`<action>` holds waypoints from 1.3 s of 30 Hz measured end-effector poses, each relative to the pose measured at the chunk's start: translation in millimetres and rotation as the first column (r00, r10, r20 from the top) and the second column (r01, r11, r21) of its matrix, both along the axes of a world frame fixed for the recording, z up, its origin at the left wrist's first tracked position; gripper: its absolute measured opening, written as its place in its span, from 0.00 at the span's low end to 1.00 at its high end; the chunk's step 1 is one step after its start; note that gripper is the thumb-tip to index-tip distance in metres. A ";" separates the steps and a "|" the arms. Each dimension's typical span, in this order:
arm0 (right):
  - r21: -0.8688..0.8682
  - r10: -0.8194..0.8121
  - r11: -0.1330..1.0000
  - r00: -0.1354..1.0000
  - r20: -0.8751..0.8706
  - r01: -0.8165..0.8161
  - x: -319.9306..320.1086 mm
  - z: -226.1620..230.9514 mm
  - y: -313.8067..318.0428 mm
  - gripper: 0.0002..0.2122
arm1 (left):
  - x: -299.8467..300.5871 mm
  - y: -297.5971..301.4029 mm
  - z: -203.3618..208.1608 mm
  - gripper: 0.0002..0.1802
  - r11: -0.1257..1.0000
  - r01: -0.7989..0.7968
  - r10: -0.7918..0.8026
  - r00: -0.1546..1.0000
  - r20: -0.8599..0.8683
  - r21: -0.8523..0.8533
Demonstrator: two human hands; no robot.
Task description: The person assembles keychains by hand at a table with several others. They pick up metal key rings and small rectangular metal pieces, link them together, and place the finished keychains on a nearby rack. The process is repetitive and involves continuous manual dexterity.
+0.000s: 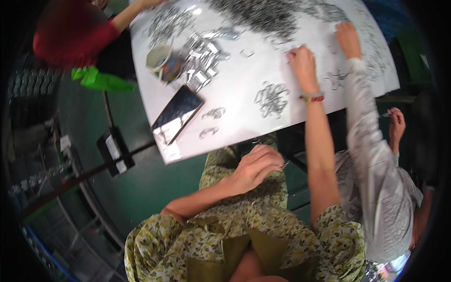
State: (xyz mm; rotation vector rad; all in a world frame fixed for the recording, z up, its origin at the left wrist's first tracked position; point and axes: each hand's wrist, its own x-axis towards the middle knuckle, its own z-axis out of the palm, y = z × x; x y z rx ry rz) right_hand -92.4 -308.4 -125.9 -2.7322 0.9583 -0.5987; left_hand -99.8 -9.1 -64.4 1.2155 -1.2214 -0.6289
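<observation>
My left hand [258,167] is over my lap, just off the table's near edge. Its fingers are curled in, and a tiny shiny bit shows at the fingertips, too small to name. My right hand [303,66], with a beaded bracelet at the wrist, reaches over the white tabletop [235,94]. Its fingers are pinched together; whatever is between them is hidden. Nearer me lies a small heap of dark, thin, curved pieces [272,99]. A much larger dark heap [263,16] spreads along the far side.
A phone [178,113] lies at the table's left edge, beside small clusters of pieces [213,113]. Behind it are shiny silvery pieces [202,58] and a pale tub [159,58]. A white-sleeved co-worker's hand [348,40] rests at right; a red-clothed person [75,37] is far left.
</observation>
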 end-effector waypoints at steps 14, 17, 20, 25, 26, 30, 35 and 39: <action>-0.196 -0.005 0.980 0.991 -0.134 -0.021 2.5 69.9 -13.5 0.05 | -12.2 13.4 8.8 0.06 0.996 -0.016 0.017 1.000 0.018 -0.091; -0.193 0.162 0.967 0.986 -0.021 -0.163 -6.5 65.7 -10.7 0.07 | -18.1 21.3 13.3 0.06 0.993 -0.021 0.027 0.999 0.043 -0.118; 0.141 0.331 0.921 0.921 0.207 -0.363 -5.6 61.2 37.8 0.13 | -23.6 33.3 14.9 0.06 0.994 -0.021 0.026 0.999 0.048 -0.103; 0.634 0.411 0.674 0.905 0.106 -0.380 20.2 62.3 151.5 0.13 | -26.1 52.0 13.6 0.06 0.995 -0.074 0.077 0.996 0.045 -0.066; 0.635 0.436 0.654 0.891 0.127 -0.410 26.4 48.5 158.4 0.10 | -25.7 54.4 14.5 0.06 0.995 -0.082 0.085 0.995 0.050 -0.056; 0.584 0.504 0.640 0.847 0.171 -0.499 40.6 32.7 174.0 0.06 | -18.6 62.3 19.4 0.06 0.993 -0.117 0.118 0.990 0.077 -0.029; 0.442 0.332 0.788 0.900 0.282 -0.430 66.2 29.0 148.3 0.08 | -7.9 63.6 14.4 0.07 0.989 -0.139 0.142 0.987 0.072 -0.046; 0.226 0.334 0.898 0.920 0.203 -0.376 97.7 -4.0 108.5 0.13 | -1.3 51.5 0.3 0.06 0.992 -0.117 0.120 0.992 0.041 -0.055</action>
